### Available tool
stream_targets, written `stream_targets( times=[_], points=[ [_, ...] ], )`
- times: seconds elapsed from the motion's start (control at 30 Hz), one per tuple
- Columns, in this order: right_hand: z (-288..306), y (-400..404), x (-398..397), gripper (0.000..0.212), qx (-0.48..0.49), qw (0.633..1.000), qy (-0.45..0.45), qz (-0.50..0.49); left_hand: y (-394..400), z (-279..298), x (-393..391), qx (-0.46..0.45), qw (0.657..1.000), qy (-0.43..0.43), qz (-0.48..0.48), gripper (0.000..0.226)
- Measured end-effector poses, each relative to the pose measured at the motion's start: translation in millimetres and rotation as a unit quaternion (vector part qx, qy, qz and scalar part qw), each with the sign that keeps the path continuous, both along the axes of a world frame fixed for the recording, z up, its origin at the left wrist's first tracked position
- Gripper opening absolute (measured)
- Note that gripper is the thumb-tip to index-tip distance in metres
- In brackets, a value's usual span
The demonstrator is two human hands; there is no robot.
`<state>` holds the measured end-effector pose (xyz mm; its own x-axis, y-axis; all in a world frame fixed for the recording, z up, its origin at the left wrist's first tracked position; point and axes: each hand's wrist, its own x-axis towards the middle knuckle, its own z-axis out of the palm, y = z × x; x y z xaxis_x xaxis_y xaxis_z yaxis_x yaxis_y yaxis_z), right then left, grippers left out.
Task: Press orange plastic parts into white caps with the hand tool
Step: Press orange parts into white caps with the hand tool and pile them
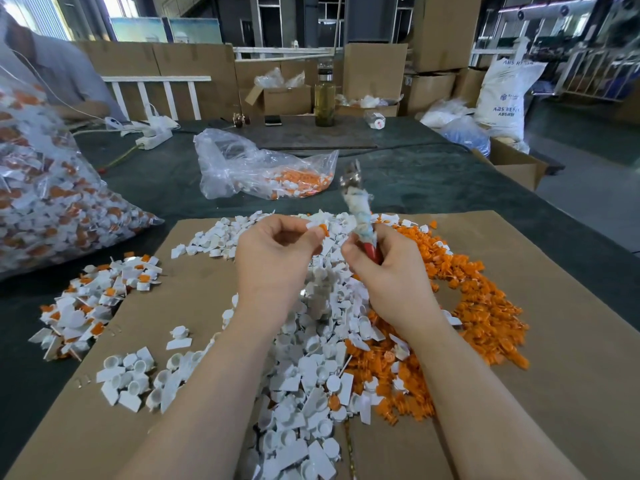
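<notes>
My left hand (273,258) pinches a white cap with an orange part (319,227) at its fingertips, above the piles. My right hand (384,271) grips the hand tool (360,209), whose red handle sits in the fist while its tape-wrapped shaft and metal jaws point up and away. The tool's tip is clear of the cap. A heap of loose white caps (311,368) lies under and between my forearms. The orange parts (478,306) are heaped to the right. Both heaps rest on a cardboard sheet (554,393).
A pile of joined white-and-orange pieces (93,306) lies at the left. A large full plastic bag (45,188) sits far left, and a smaller bag of orange parts (263,171) behind. Another person's arm (69,95) is at the back left. A bottle (325,95), boxes and sacks stand beyond.
</notes>
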<state>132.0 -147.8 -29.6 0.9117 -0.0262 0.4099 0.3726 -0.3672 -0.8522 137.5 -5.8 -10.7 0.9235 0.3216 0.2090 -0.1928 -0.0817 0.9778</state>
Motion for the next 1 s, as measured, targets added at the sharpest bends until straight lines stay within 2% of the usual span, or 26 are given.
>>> stream_targets(
  times=[0.13,0.3,0.47,0.77,0.83,0.9,1.0],
  points=[
    [1,2,0,0.012,0.005,0.999,-0.029,-0.033,-10,0,-4,0.048,0.999,-0.002,-0.005,0.014],
    [-1,5,1,0.019,-0.012,0.998,-0.036,-0.05,-14,0,-7,0.08,0.997,-0.003,-0.007,0.014],
    [0,5,1,0.011,0.022,0.999,-0.012,-0.046,-14,-1,-7,0.089,0.996,-0.017,-0.009,0.014],
    [2,5,0,0.019,0.036,0.999,0.021,-0.03,-15,-2,-7,0.104,0.994,-0.028,-0.005,0.014],
    [3,2,0,0.009,0.041,0.998,0.037,0.001,-12,-2,-5,0.071,0.997,-0.018,-0.01,0.014],
    [4,-3,-1,0.004,0.043,0.996,0.068,0.046,-6,-1,-2,-0.006,1.0,-0.007,-0.022,0.012],
    [7,-11,-2,0.021,0.015,0.988,0.116,0.103,6,3,1,-0.138,0.989,0.0,-0.057,0.011]
  ],
)
